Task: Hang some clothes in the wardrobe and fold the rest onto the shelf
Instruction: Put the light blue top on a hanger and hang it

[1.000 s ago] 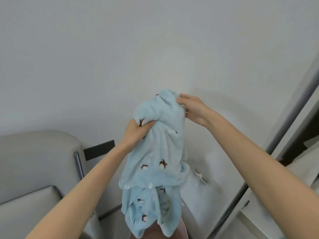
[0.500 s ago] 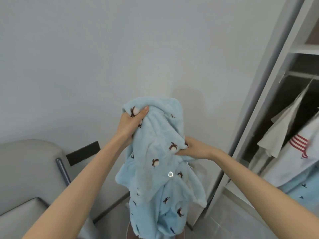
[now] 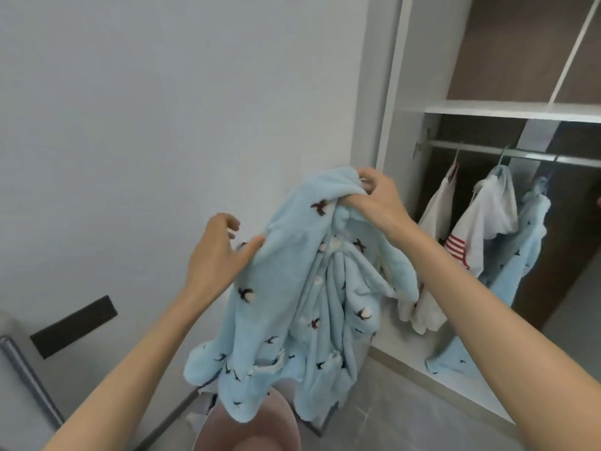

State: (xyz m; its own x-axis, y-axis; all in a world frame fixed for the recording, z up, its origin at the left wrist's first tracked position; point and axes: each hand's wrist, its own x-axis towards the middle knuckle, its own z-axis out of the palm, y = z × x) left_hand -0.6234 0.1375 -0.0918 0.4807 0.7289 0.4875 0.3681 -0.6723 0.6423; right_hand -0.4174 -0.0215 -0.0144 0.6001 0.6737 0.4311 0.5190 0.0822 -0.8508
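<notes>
A person holds up a pale blue fleece garment (image 3: 292, 288) with small dark motifs, in front of a grey wall beside an open wardrobe (image 3: 390, 92). The right hand (image 3: 377, 200) grips its bunched top edge. The left hand (image 3: 216, 258) has its thumb against the fabric's side and its fingers loosely curled; whether it pinches is unclear. Other clothes (image 3: 471, 236) hang on the wardrobe rail (image 3: 471, 148).

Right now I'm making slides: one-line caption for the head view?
Right hand gripping the top and left hand pinching the side of a blue fleece garment beside the open wardrobe.
</notes>
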